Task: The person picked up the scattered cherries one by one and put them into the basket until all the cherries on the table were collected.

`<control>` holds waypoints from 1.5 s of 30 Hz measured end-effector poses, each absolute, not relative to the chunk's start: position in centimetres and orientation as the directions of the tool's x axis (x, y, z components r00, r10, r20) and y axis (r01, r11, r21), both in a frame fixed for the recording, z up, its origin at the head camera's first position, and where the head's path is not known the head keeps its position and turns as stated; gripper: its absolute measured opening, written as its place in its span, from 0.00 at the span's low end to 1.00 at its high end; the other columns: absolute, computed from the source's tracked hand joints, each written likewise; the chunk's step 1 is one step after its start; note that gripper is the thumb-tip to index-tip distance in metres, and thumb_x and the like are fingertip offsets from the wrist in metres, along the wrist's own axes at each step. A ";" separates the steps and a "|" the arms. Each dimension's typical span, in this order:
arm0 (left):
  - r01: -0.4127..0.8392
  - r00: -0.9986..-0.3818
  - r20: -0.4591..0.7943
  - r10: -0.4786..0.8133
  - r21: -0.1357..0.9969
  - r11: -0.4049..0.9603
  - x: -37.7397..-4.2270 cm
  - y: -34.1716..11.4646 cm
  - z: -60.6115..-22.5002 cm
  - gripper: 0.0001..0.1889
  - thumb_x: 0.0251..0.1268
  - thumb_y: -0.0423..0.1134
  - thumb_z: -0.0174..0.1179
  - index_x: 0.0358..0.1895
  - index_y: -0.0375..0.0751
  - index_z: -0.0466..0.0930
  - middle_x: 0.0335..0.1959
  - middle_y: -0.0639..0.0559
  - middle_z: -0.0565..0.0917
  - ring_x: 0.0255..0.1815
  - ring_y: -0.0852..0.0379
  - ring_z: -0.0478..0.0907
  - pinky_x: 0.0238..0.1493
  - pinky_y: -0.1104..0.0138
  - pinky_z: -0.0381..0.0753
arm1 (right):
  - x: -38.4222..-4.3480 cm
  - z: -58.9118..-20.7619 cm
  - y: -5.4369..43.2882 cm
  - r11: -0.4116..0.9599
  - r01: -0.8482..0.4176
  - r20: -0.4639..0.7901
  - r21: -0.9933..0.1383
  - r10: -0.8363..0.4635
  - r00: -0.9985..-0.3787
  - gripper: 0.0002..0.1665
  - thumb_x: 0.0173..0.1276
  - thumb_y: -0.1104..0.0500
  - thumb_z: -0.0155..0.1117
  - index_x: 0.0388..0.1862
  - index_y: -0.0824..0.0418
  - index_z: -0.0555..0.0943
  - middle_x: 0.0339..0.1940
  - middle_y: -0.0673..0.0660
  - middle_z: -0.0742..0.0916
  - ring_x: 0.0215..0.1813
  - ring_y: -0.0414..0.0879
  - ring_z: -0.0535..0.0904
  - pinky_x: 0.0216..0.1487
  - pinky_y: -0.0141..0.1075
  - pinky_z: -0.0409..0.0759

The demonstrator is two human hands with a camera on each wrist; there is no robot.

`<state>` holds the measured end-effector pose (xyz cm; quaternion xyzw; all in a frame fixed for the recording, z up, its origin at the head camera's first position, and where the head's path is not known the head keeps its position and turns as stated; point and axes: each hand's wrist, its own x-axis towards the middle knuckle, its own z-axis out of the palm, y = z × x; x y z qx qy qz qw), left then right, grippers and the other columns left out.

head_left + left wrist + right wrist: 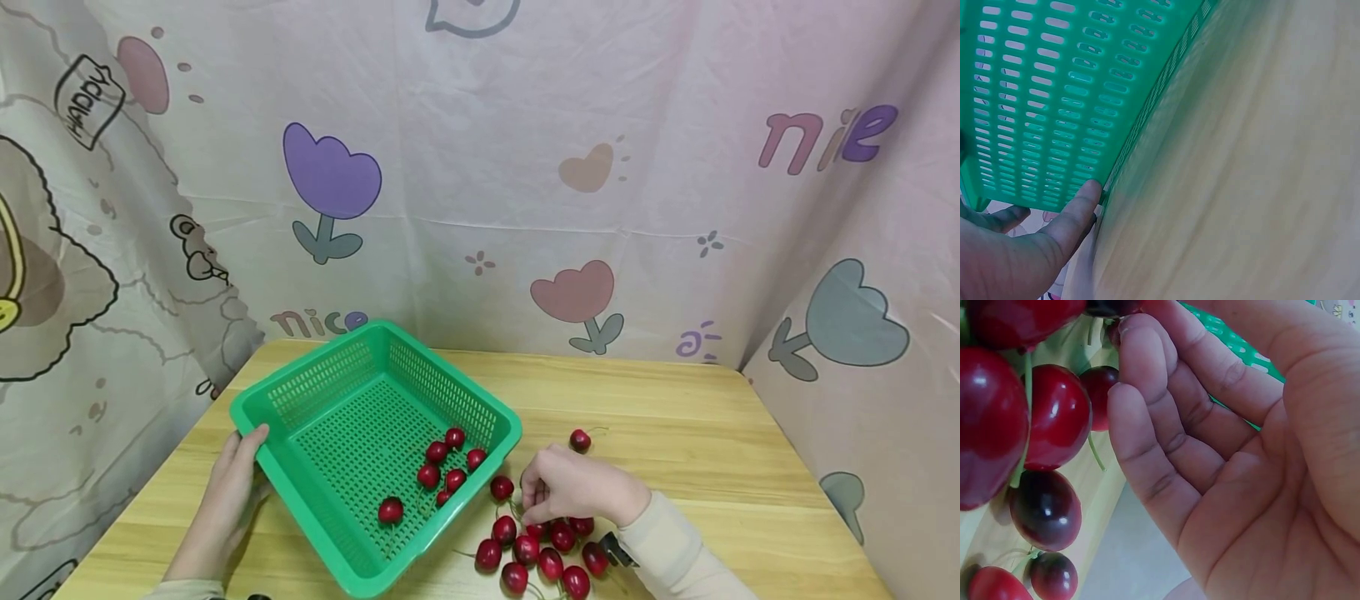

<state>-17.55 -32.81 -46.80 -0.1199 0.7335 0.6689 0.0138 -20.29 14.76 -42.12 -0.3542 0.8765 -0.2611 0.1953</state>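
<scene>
Right hand: fingers curled, hold unclear, near 12 visible loose cherries. Left hand grips 1 green basket's rim, 7 inside cherries.

Left hand is way out to the side, fingers pointing up and forward in a grip, with the left forearm slanting in from the bottom edge. Right hand is back-side-up, fingers curled downward, right forearm coming in from the lower right. Wrist cam on that side gets the palm, fingers bunched side by side. Can't tell if thumb and index tips meet, they're cut off.
</scene>
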 end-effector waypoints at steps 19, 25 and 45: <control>-0.196 -0.969 -0.183 -0.164 0.978 0.065 -17.6 -32.7 -46.8 0.46 0.87 0.65 0.41 0.90 0.44 0.32 0.78 0.47 0.57 0.63 0.67 0.66 0.81 0.30 0.55 | -20.4 -41.9 14.9 0.578 -0.503 -0.133 -0.643 -0.731 -0.669 0.10 0.66 0.62 0.80 0.26 0.51 0.89 0.22 0.37 0.84 0.25 0.27 0.75 0.31 0.24 0.80; -0.204 -0.968 -0.188 -0.163 0.976 0.080 -17.6 -32.9 -46.9 0.45 0.87 0.65 0.41 0.89 0.43 0.32 0.76 0.50 0.59 0.63 0.68 0.67 0.55 0.73 0.82 | -20.5 -41.6 15.2 0.559 -0.481 -0.132 -0.675 -0.733 -0.668 0.10 0.67 0.62 0.79 0.27 0.51 0.88 0.24 0.38 0.85 0.26 0.28 0.77 0.32 0.26 0.83; -0.172 -0.975 -0.160 -0.156 0.983 0.069 -17.4 -32.8 -46.9 0.44 0.88 0.63 0.42 0.89 0.42 0.34 0.73 0.55 0.62 0.62 0.70 0.69 0.48 0.79 0.80 | -21.1 -41.1 16.9 0.489 -0.496 -0.024 -0.718 -0.729 -0.684 0.06 0.71 0.59 0.77 0.34 0.50 0.89 0.30 0.40 0.89 0.32 0.31 0.83 0.38 0.30 0.88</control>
